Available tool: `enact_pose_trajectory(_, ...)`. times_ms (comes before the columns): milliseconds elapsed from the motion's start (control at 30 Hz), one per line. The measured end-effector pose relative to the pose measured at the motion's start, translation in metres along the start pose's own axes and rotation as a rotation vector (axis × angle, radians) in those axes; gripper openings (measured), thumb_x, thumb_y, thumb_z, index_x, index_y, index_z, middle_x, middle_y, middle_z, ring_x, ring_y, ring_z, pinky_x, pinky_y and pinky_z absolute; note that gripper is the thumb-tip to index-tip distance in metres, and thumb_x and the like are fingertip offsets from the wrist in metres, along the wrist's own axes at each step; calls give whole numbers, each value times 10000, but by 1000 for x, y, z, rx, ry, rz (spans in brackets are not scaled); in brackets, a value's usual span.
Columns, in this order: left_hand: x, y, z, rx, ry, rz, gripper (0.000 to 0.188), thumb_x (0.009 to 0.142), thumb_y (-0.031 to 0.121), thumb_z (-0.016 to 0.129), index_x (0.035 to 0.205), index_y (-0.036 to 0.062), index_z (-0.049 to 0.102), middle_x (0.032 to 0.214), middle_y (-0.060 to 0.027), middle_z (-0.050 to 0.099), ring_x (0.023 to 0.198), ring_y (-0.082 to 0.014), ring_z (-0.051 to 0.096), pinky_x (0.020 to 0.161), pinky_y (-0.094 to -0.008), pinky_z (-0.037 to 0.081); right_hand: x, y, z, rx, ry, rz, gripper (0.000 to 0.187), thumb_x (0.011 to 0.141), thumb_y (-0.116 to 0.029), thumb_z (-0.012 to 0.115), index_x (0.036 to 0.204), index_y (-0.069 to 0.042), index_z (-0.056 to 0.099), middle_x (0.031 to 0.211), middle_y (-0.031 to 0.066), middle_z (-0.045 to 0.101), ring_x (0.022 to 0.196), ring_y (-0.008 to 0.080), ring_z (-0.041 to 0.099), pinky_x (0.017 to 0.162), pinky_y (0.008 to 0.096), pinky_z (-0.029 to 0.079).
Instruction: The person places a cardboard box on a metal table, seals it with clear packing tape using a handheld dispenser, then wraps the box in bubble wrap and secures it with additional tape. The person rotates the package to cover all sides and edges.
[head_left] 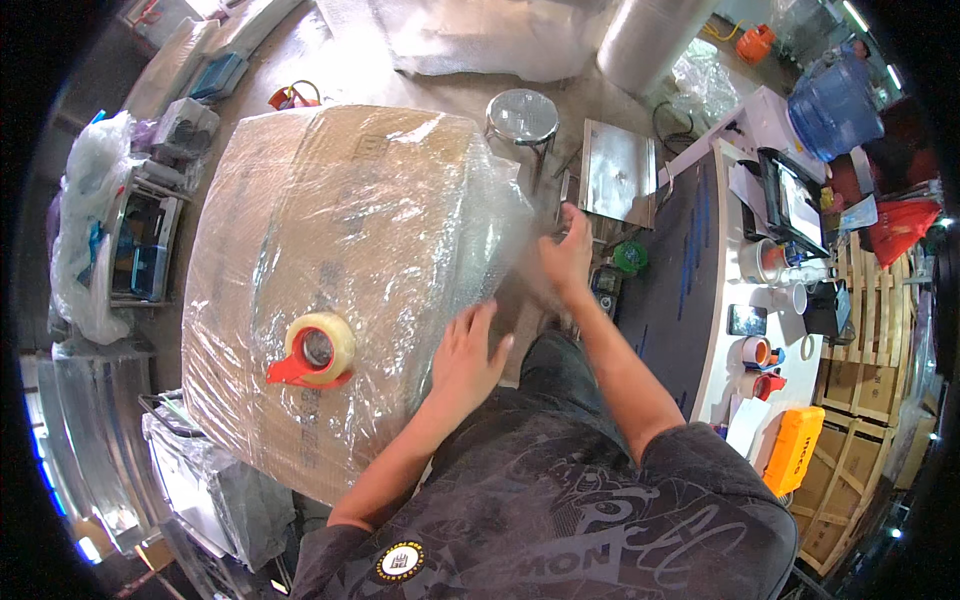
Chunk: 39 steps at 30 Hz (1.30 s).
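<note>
A large cardboard box, wrapped in clear bubble wrap, stands in front of me and to the left. A roll of clear packing tape in a red dispenser lies on top of the box. My left hand rests at the box's near right edge with its fingers stretched out over the wrap. Off the box's right side, my right hand is closed on a loose flap of the bubble wrap. That flap is partly blurred between the hand and the box.
A round stool stands beyond the box. On the right is a workbench with a phone, tape rolls, an orange case and a blue water bottle. A wrapped shelf unit is at the left.
</note>
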<state>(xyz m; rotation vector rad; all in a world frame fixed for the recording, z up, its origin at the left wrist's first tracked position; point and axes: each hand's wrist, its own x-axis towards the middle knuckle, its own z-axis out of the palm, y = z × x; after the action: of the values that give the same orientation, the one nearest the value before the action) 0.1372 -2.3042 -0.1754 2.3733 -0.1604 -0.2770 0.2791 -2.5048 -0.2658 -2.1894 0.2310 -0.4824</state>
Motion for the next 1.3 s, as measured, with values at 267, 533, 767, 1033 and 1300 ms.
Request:
enact_pose_trajectory(267, 203, -33, 78, 693, 525, 109, 728, 861, 104, 671, 1548, 116, 431, 1501, -217, 483, 1355, -397, 490, 1148, -502, 393, 100, 115, 118, 181, -570, 38, 710, 741, -160, 837, 1396, -124, 567, 1266, 189, 681, 1117, 370, 677, 967, 438, 534)
enact_pose_trajectory(533, 141, 67, -42, 686, 284, 337, 456, 852, 15, 655, 1303, 78, 680, 1308, -142, 699, 1150, -299, 701, 856, -388, 588, 106, 184, 62, 57, -448, -127, 390, 852, -49, 659, 1232, -136, 674, 1224, 118, 699, 1056, 337, 697, 857, 458, 559)
enact_pose_trajectory(767, 171, 162, -27, 688, 235, 162, 414, 868, 59, 676, 1281, 80, 684, 1356, -141, 675, 1185, -282, 689, 821, -369, 611, 91, 120, 61, 55, -296, -197, 513, 838, -86, 693, 1343, -157, 645, 1443, 157, 575, 1403, 363, 472, 1171, 528, 354)
enact_pose_trajectory(1033, 218, 166, -82, 714, -92, 602, 711, 803, 133, 727, 1487, 155, 533, 1567, -135, 470, 1392, -323, 502, 1172, -519, 379, -41, 134, 147, 123, -605, -264, 422, 923, -278, 601, 1316, -150, 690, 1512, 85, 556, 1434, 351, 450, 1213, 575, 314)
enact_pose_trajectory(1300, 364, 42, 2, 968, -732, 423, 273, 889, 305, 724, 1068, 99, 743, 997, -110, 754, 1041, -307, 695, 1086, -562, 406, -7, 132, 108, 274, -463, -33, 318, 923, -260, 599, 1135, -93, 768, 1489, 112, 558, 1417, 392, 443, 1234, 570, 254)
